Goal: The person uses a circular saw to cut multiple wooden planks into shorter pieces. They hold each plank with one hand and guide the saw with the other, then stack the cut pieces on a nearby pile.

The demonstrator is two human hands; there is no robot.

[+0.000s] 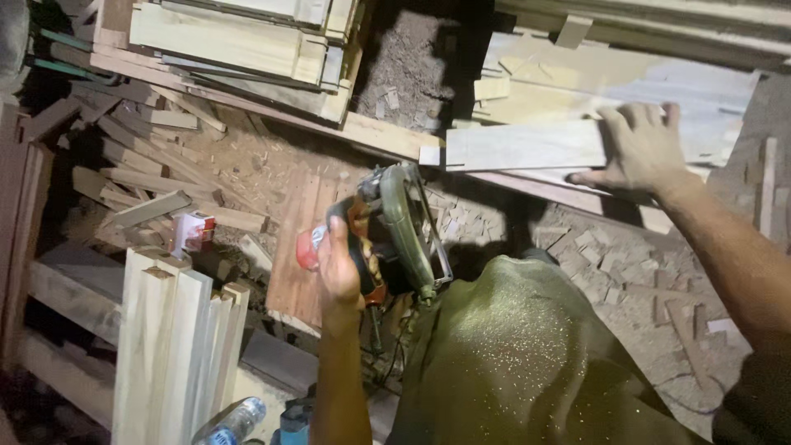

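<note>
My left hand (336, 268) grips the handle of a green circular saw (405, 221). The saw hangs above the sawdust-covered floor, just short of the near end of a pale plank (519, 146). My right hand (643, 148) lies across that plank farther right. Its fingers reach over the far edge and the thumb lies along the near edge, holding it down. The plank rests on other pale boards (577, 82). My knee in dusty green cloth (511, 354) is below the saw.
A bundle of pale upright planks (173, 346) stands at the lower left, with a plastic bottle (235, 420) beside it. Offcuts (156, 165) and a small red-and-white box (194, 232) lie to the left, a reddish board (298, 239) under the saw, and stacked boards (239, 41) at the top.
</note>
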